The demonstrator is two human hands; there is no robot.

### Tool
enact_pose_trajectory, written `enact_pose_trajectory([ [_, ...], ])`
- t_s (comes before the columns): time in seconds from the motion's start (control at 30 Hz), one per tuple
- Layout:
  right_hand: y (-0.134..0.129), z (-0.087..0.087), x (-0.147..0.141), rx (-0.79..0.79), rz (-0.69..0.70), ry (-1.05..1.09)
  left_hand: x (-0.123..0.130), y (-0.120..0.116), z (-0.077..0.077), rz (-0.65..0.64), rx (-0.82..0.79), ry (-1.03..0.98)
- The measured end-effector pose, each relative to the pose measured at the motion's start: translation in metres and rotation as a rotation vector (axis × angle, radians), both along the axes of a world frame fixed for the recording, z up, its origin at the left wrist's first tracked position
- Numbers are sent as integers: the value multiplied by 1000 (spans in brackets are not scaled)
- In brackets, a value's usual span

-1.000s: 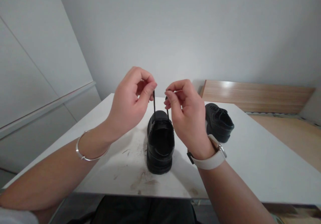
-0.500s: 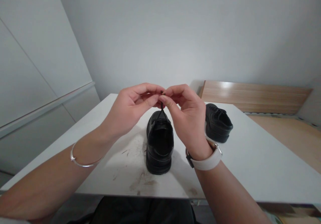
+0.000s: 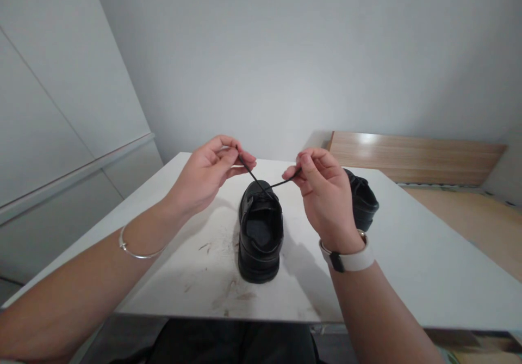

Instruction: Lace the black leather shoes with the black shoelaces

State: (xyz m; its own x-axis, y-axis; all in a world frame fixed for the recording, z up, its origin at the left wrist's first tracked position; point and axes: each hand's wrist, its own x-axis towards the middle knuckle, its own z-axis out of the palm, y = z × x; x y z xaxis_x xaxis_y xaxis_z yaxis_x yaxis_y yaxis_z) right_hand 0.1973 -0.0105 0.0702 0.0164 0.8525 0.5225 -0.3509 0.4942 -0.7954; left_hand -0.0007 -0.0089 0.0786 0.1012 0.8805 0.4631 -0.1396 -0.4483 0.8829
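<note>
A black shoe (image 3: pixel 260 263) stands upright on the white table, its heel towards me and its toe away. Above its left side, my left hand (image 3: pixel 214 171) pinches one end of the black shoelace (image 3: pixel 249 171) between thumb and fingers. On the other side my right hand (image 3: pixel 322 184) is closed on the second end. Both lace ends run taut down to the shoe's throat, where they meet and cross. A second black shoe (image 3: pixel 364 203) sits farther right, partly hidden behind my right hand.
The white table (image 3: pixel 408 260) has brown smudges (image 3: pixel 234 293) near its front edge. A wooden headboard (image 3: pixel 416 157) and a bed base stand behind on the right. White cabinets (image 3: pixel 61 108) line the left, and a grey wall rises behind.
My hands were together above the shoe, fingertips touching at the lace. They have moved apart, left and right, drawing the two lace ends out into a V.
</note>
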Motion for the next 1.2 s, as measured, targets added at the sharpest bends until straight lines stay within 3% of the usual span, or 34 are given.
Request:
enact_pose_trajectory([
  [0.13, 6, -14, 13, -66, 2, 18, -12, 7, -13, -126, -95, -69],
  [0.37, 14, -46, 53, -116, -139, 26, -53, 22, -48, 65, -124, 3],
  [0.43, 14, -56, 59, -123, -172, -10, -57, 19, -54, 116, -85, 102],
  [0.63, 8, -66, 58, 0, -272, -452, -42, 5, -54, 152, 238, 758],
  [0.73, -1, -67, 53, 129, -258, -718, -35, 2, -57, 111, 364, 918],
  [0.87, -11, -71, 45, 223, -216, -914, -30, 0, -63, 79, 400, 980],
  [1.2, -17, -68, 35, 290, -290, -1017, -24, -4, -62, 71, 383, 924],
])
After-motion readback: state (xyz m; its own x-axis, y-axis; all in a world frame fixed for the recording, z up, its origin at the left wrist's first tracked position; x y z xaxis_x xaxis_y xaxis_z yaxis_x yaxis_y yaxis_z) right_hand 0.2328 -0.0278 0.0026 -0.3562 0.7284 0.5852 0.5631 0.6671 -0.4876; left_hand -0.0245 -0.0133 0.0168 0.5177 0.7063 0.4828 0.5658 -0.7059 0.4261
